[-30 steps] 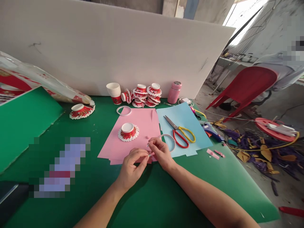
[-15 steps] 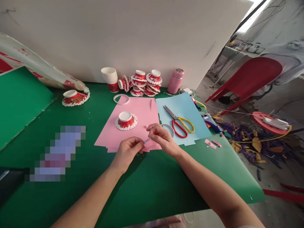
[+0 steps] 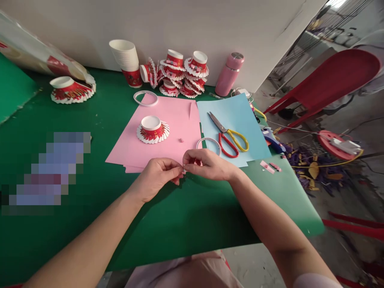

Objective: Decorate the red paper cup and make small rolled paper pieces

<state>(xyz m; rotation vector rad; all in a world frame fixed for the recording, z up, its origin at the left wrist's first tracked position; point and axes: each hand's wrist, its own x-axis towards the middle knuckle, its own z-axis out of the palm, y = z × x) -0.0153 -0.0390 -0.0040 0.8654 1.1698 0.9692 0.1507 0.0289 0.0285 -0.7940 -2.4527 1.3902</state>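
Observation:
Fingertips of my left hand [image 3: 159, 176] and my right hand [image 3: 207, 165] meet over the front edge of the pink paper sheets [image 3: 123, 150]. Both are closed in a pinch on a small pink paper strip [image 3: 184, 171], mostly hidden by the fingers. Just beyond them a tiny pink paper roll [image 3: 181, 140] lies on the pink sheet. Farther left on it is a red paper cup with a fringed, spread rim [image 3: 151, 132], upside down. A white ring [image 3: 220, 147] lies behind my right hand, beside scissors [image 3: 223, 130] with red and yellow handles on blue paper [image 3: 258, 138].
Along the wall stand stacked paper cups [image 3: 123, 54], several fringed red cups [image 3: 196, 70] and a pink bottle [image 3: 230, 74]. Another white ring [image 3: 146, 105] lies at the pink sheet's back edge. Small pink pieces [image 3: 267, 167] and a blue glue gun [image 3: 271, 139] are near the right table edge.
My hands have come closer together, and less of the strip shows between them. The view has tilted down, so the table items appear higher.

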